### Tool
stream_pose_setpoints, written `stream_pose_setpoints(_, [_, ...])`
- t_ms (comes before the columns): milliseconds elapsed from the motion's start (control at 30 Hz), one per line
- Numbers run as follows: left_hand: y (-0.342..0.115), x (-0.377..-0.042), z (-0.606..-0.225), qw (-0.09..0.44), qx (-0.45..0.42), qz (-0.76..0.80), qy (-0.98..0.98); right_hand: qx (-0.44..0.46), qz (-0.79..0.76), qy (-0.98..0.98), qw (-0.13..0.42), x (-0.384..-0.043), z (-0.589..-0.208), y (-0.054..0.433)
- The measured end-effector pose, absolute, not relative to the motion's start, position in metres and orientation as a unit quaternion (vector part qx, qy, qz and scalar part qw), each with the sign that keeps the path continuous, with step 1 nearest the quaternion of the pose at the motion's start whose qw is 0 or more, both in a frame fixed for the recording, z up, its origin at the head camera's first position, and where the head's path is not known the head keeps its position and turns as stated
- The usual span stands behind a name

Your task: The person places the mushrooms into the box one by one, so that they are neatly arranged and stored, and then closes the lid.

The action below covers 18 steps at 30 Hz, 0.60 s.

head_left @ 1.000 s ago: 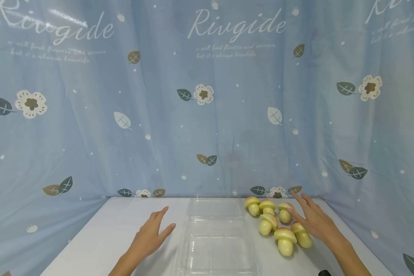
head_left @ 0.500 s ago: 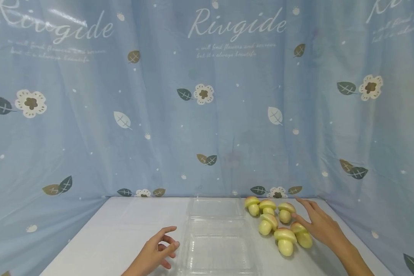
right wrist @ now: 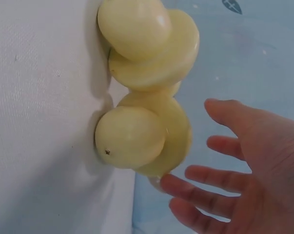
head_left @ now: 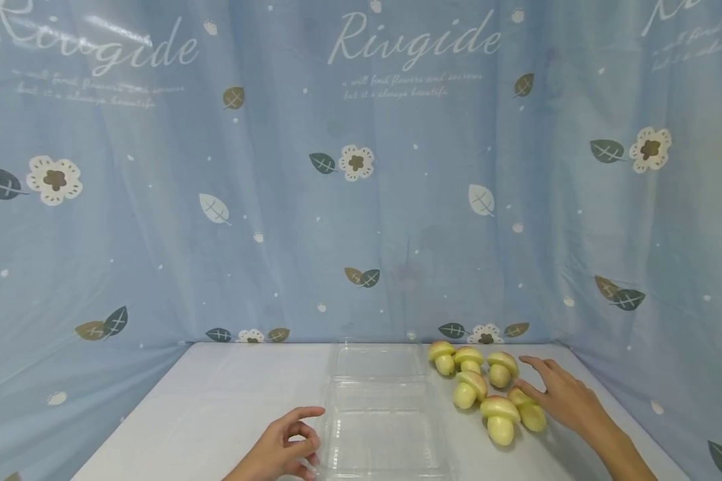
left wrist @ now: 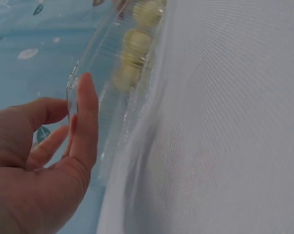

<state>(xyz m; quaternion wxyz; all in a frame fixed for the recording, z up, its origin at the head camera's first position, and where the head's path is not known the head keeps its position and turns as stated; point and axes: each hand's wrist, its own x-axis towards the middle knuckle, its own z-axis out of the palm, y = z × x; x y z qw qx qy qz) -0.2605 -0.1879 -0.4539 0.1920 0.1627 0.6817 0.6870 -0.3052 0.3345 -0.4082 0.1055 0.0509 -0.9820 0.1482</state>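
Six mushroom-shaped pieces (head_left: 501,431) lie loose on the white table (head_left: 174,414), spread from one to three o'clock of the clear container (head_left: 385,441). Container lies hinged flat, its far half (head_left: 378,364) at twelve o'clock of the near one, nothing seen inside either.

Left hand (head_left: 279,449) sits at nine o'clock of the near half: fingers bent, thumb and forefinger apparently pinching the rim lightly. Right hand (head_left: 568,401) is at three o'clock of the cluster, fingers loose and spread, grasping nothing; thumb tip is just beside the nearest piece (head_left: 532,417), contact can't be told.

Step in hand looks like reaching for a piece while the container is steadied. To do it well: the right hand should come in from three o'clock, thumb on one side of the cap, fingertips on the other, and lift straight up so neighbours don't roll. Closing below the cap's overhang would likely give the surest hold. Left pinch should stay light; thin walls probably flex, and the container could slide.

Materials: pieces are smooth, slightly glossy, probably hard and slick; pale yellow-green, reddish blush on cap tops, domed caps over fat rounded stems, one stem end with a small dark mark. Container is thin see-through plastic, rectangular, ridged rim. Table surface shows a fine woven-looking grain; curtain (head_left: 361,220) at twelve o'clock is blue printed cloth, softly folded.
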Motion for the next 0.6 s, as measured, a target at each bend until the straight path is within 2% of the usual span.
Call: stream_pose_setpoints(600, [-0.1913, -0.2629, -0.4542, 0.186, 0.141, 0.694, 0.681, 0.097, 0.179, -0.978, 0.050, -0.3066, -0.4097, 0.3436])
